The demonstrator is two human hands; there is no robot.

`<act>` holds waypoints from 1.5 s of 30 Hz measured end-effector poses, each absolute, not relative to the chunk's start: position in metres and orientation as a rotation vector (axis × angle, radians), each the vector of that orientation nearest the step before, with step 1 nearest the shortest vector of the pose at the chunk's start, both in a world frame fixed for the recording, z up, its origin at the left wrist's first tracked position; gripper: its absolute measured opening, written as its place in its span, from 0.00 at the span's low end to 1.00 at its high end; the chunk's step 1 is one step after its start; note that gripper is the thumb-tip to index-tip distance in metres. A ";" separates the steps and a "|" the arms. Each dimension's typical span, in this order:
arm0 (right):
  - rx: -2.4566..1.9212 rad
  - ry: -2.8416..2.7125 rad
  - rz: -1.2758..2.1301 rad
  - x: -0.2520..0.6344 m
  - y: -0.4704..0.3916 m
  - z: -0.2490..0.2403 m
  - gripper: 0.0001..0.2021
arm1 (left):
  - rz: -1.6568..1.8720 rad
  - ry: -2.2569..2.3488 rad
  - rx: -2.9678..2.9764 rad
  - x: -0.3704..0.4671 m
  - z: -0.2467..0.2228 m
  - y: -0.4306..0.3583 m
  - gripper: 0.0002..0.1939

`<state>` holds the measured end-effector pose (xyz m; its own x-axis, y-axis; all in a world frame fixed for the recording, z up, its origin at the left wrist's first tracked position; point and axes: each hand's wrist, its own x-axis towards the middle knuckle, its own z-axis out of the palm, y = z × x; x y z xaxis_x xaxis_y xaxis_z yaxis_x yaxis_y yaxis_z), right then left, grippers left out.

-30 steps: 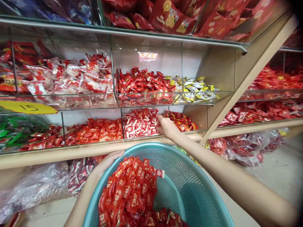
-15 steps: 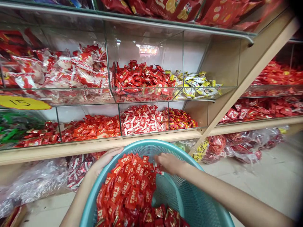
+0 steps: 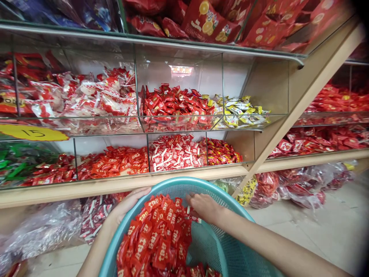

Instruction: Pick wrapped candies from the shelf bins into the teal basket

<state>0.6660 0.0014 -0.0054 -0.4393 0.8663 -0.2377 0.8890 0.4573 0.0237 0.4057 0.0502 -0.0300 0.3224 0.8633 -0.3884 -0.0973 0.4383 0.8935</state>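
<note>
A teal mesh plastic basket (image 3: 184, 181) stands below the shelf front. Inside it, red wrapped candies (image 3: 161, 231) with gold lettering are heaped on the left side, with darker red ones partly visible at the bottom. My left hand (image 3: 129, 202) holds the basket's left rim, fingers along its outer edge. Over the inside of the basket, my right hand (image 3: 204, 207) is closed, at the right edge of the heap. Small red-and-white wrapped candies (image 3: 194, 217) show under its curled fingers, which hide the rest.
Clear-fronted shelf compartments hold red-and-white candies (image 3: 175, 154), red candies (image 3: 175, 104) and yellow-and-white candies (image 3: 242, 109). A yellow price tag (image 3: 34, 132) reads 15. Plastic bags of sweets (image 3: 302, 184) lie beneath the shelf's wooden edge (image 3: 86, 186). A slanting wooden upright (image 3: 296, 100) divides the shelves.
The view has tilted up slightly, so the shelves sit lower in the picture. My right hand stays closed in nearly the same place over the basket; my left hand keeps to the rim.
</note>
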 end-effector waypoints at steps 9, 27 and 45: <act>2.085 2.667 0.171 0.665 0.047 0.085 0.07 | 0.726 1.017 0.857 0.405 -0.032 0.052 0.17; 2.313 2.252 0.023 0.648 0.081 0.077 0.16 | 0.775 1.057 0.938 0.407 -0.025 0.049 0.16; 1.888 3.015 -0.593 0.677 -0.015 0.046 0.03 | 0.769 1.033 0.888 0.411 -0.022 0.044 0.15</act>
